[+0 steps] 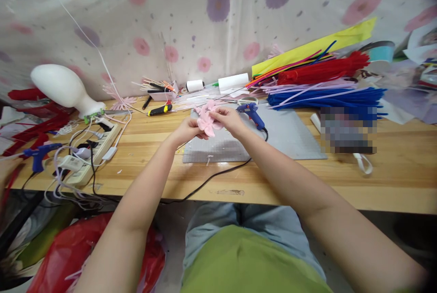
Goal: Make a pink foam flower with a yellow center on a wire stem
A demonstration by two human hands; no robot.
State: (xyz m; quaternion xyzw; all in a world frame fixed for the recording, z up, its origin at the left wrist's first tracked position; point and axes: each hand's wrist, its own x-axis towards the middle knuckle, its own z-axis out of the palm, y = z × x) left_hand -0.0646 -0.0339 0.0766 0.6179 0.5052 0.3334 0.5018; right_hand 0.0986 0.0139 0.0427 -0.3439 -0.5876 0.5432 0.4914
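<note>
Between my two hands is a pink fuzzy flower (206,120), held up above the grey cutting mat (290,136). My left hand (190,131) is closed on its lower left side, with fingertips partly hidden behind the petals. From the right, my right hand (226,118) pinches the flower near its middle. A thin dark stem or wire seems to run past the flower. Just right of my right hand, a blue glue gun (251,114) lies on the mat, its black cord trailing to the table's front edge.
Blue pipe cleaners (327,98) and red pipe cleaners (321,69) are piled at the back right. A yellow-black utility knife (160,110) lies at the back. On the left are a white foam head (61,85), a power strip (90,158) with tangled cords and another blue glue gun (40,155).
</note>
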